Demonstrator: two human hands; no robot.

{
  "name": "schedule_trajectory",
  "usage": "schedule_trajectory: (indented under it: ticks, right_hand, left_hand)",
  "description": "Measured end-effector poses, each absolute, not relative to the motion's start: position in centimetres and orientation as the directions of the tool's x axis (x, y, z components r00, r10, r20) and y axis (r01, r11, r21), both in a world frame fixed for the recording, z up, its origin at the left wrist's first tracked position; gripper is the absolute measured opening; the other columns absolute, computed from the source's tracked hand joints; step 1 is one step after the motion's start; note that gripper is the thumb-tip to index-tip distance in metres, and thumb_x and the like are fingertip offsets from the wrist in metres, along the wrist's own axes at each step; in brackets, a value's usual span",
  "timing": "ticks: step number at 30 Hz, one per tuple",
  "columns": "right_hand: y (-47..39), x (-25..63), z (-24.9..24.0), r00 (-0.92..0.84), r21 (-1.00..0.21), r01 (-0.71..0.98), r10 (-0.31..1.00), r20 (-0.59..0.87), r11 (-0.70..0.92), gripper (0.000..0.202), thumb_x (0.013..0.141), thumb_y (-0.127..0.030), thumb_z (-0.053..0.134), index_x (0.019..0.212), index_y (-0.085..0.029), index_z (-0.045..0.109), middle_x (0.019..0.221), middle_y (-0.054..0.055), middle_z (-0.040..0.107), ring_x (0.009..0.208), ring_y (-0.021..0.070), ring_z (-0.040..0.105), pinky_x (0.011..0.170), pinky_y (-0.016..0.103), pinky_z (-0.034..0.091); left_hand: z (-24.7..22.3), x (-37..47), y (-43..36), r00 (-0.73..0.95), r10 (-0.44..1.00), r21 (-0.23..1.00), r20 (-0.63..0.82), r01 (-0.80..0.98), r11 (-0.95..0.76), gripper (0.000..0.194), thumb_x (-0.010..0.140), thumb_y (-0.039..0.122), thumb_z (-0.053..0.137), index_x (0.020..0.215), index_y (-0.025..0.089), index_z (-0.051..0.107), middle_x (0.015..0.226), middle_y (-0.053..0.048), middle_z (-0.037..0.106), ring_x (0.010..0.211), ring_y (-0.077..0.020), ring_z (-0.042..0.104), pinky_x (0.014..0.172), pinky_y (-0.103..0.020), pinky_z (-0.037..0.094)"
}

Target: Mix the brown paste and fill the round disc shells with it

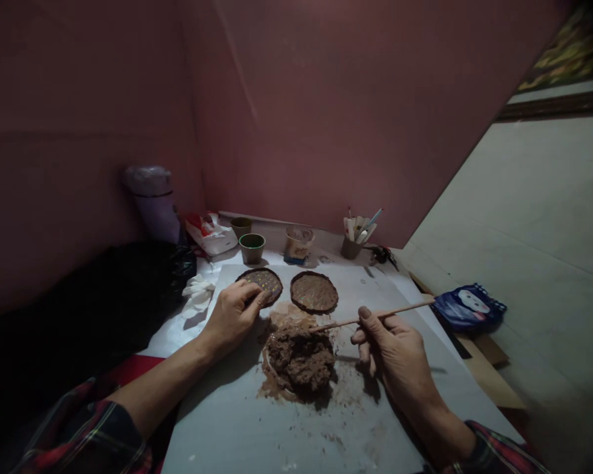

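Observation:
A thin wooden stick (346,323) is pinched between the thumb and fingers of my right hand (400,349). Its left end reaches the top of a lumpy, wet brown clay-like mound (301,362) in the middle of the white board. My left hand (234,313) is closed, fingertips curled down at the near edge of a round brown disc (261,282) with small yellow specks. What those fingers hold, if anything, is hidden. Just right of it lies a second brown disc (313,291) with a raised dark rim.
Behind the discs stand two small cups (252,249), a clear tub (298,245) and a cup of pens (353,245). Crumpled white tissue (197,293) and a black bag (128,296) lie left. A blue packet (469,307) is at right. Brown smears surround the mound.

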State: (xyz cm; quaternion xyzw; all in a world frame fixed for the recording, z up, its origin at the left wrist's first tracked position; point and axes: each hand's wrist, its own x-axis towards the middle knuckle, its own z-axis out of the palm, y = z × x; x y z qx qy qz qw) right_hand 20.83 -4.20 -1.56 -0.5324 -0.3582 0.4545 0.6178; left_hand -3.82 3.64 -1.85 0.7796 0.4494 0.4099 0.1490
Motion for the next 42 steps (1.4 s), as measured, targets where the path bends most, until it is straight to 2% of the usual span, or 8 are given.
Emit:
schedule_trajectory:
  ticks: [5,9,12,17,22,29,35,42]
  right_hand:
    - [-4.0,21.0,-1.6,0.390,-0.978,-0.208,0.918,-0.073,0.011,0.038,0.066,-0.046,0.076,0.067,-0.015,0.054,0.052,0.000,0.063,0.026,0.0065,0.046,0.020,0.014,0.032]
    - [-4.0,20.8,-1.0,0.434,-0.953,-0.288,0.900,-0.041,0.096,0.037,0.064,-0.043,0.078,0.066,-0.016,0.052,0.051,-0.002,0.061,0.027,0.0051,0.043,0.021,0.013,0.031]
    - [-4.1,20.7,-0.5,0.431,-0.926,-0.348,0.902,-0.019,0.147,0.035,0.067,-0.041,0.076,0.069,-0.018,0.051,0.053,-0.003,0.061,0.031,0.0055,0.045,0.023,0.013,0.033]
    - [-4.2,20.7,-0.5,0.366,-0.918,-0.383,0.929,-0.052,0.099,0.033,0.068,-0.039,0.076,0.071,-0.018,0.052,0.058,-0.002,0.062,0.038,0.0065,0.050,0.026,0.012,0.035]
    - [-4.0,20.7,-1.1,0.310,-0.943,-0.327,0.950,-0.051,0.056,0.034,0.066,-0.039,0.078,0.069,-0.016,0.053,0.058,0.000,0.064,0.037,0.0064,0.049,0.027,0.013,0.038]
    - [-3.9,21.2,-1.5,0.314,-0.957,-0.285,0.949,-0.034,0.060,0.032,0.070,-0.038,0.074,0.064,-0.016,0.052,0.052,-0.001,0.062,0.031,0.0064,0.047,0.025,0.014,0.034]
    - [-4.1,21.4,-1.0,0.397,-0.935,-0.316,0.917,0.027,0.164,0.030,0.070,-0.035,0.074,0.064,-0.018,0.050,0.053,-0.002,0.063,0.030,0.0066,0.047,0.025,0.014,0.034]
    - [-4.6,21.0,-0.5,0.418,-0.918,-0.261,0.892,0.170,0.298,0.025,0.074,-0.033,0.070,0.065,-0.018,0.053,0.054,-0.001,0.064,0.034,0.0082,0.052,0.030,0.016,0.038]
  left_hand:
    - [-1.9,-3.9,3.7,0.254,0.818,0.593,0.517,0.582,-0.556,0.026,0.087,0.026,0.049,0.067,0.015,0.062,0.067,-0.004,0.058,0.064,-0.0139,0.052,0.059,-0.026,0.039]
    - [-1.7,-3.9,3.7,0.259,0.807,0.586,0.530,0.576,-0.570,0.025,0.087,0.027,0.049,0.067,0.016,0.061,0.065,-0.003,0.057,0.063,-0.0135,0.052,0.059,-0.026,0.039]
    - [-1.6,-3.8,3.7,0.259,0.802,0.581,0.538,0.576,-0.576,0.027,0.087,0.028,0.049,0.066,0.016,0.060,0.064,-0.002,0.056,0.062,-0.0135,0.052,0.059,-0.026,0.039]
    - [-1.7,-3.8,3.7,0.258,0.800,0.578,0.542,0.577,-0.578,0.027,0.087,0.027,0.048,0.065,0.016,0.060,0.063,-0.002,0.055,0.062,-0.0132,0.051,0.058,-0.026,0.038]
    - [-1.7,-3.8,3.7,0.260,0.800,0.588,0.540,0.564,-0.580,0.027,0.086,0.026,0.049,0.065,0.016,0.060,0.064,-0.003,0.056,0.063,-0.0136,0.051,0.059,-0.026,0.038]
    - [-1.5,-3.8,3.5,0.261,0.808,0.590,0.528,0.572,-0.570,0.027,0.086,0.026,0.049,0.064,0.016,0.060,0.063,-0.002,0.056,0.062,-0.0133,0.052,0.059,-0.026,0.039]
    - [-1.6,-3.8,3.6,0.272,0.810,0.587,0.519,0.575,-0.569,0.027,0.087,0.027,0.049,0.065,0.016,0.060,0.064,-0.002,0.055,0.062,-0.0132,0.051,0.058,-0.026,0.039]
    - [-1.7,-3.9,3.6,0.277,0.811,0.589,0.515,0.573,-0.570,0.028,0.087,0.027,0.049,0.064,0.016,0.059,0.062,-0.001,0.053,0.062,-0.0132,0.050,0.059,-0.026,0.037]
